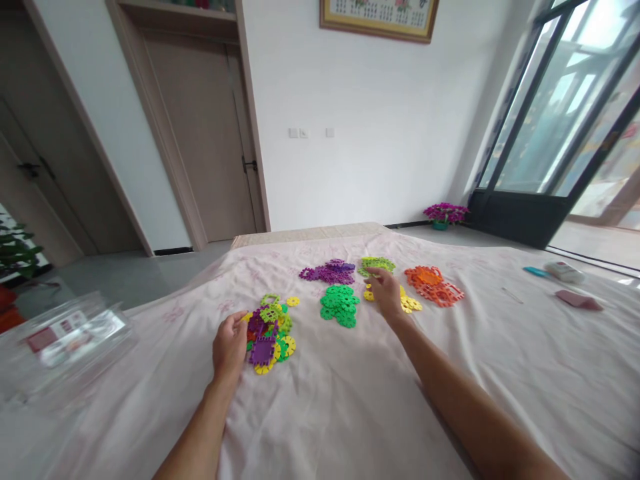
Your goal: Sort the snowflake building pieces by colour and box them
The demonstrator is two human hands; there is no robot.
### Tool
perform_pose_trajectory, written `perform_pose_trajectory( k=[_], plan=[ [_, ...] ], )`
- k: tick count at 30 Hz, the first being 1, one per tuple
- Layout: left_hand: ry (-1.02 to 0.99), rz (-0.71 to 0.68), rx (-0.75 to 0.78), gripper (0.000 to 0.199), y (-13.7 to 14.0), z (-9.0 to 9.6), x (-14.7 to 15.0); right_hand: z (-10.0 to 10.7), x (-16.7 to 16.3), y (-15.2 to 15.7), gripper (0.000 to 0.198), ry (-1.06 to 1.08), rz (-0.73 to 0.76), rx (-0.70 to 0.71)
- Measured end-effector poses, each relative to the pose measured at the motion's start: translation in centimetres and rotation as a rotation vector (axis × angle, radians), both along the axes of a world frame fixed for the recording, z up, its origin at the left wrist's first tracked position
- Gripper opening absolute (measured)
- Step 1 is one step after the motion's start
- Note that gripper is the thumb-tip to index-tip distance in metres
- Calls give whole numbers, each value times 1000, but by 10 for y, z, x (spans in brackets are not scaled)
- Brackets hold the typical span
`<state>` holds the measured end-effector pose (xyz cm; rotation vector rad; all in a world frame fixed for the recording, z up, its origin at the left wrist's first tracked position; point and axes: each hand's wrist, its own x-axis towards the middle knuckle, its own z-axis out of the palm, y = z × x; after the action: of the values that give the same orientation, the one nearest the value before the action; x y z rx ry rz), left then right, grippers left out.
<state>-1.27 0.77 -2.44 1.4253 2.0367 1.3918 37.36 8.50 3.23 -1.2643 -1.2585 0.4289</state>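
Observation:
My left hand [231, 343] is at the left side of a mixed pile of plastic building pieces [263, 351], in purple, yellow, green, lime and orange. Its thumb and fingertips close on the edge of a yellow notched disc [247, 317]. My right hand [386, 291] reaches over the yellow discs [411, 304], hiding part of them. The fingertips come together at the near edge of the lime-green pieces [376, 262]; what they pinch is too small to make out. Left of this hand lie green discs [340, 305] and purple pieces [333, 271]. Orange pieces [434, 285] are at its right.
A clear plastic box [65, 340] stands at the left. Toward the right edge are a blue item [536, 271], a wrapped white pack [565, 272] and a pinkish piece [580, 300]. A wrinkled pale pink cloth [340, 400] covers the table. One yellow disc [293, 301] lies apart.

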Motion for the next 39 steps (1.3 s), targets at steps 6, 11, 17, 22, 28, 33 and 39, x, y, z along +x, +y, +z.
perform_pose_trajectory(
  k=[6,11,17,22,28,33,39],
  plan=[
    [200,95,-36,35,-2,8,-6,-12,-116,-24,24,-311,464,-71],
    [299,60,-103,34,-5,14,-3,-35,-155,-36,32,-578,492,-115],
    [354,36,-144,31,-4,17,4,-39,-167,-37,30,-630,391,-221],
    [359,32,-145,31,-4,16,6,-46,-168,-29,32,-434,365,-303],
    [376,15,-145,32,-4,17,5,-55,-163,-22,21,-97,425,-170],
    [380,14,-162,32,-4,18,5,-42,-144,-13,28,42,382,-118],
    [407,6,-152,32,-3,15,5,-28,-77,14,40,243,163,-74]
  ],
)
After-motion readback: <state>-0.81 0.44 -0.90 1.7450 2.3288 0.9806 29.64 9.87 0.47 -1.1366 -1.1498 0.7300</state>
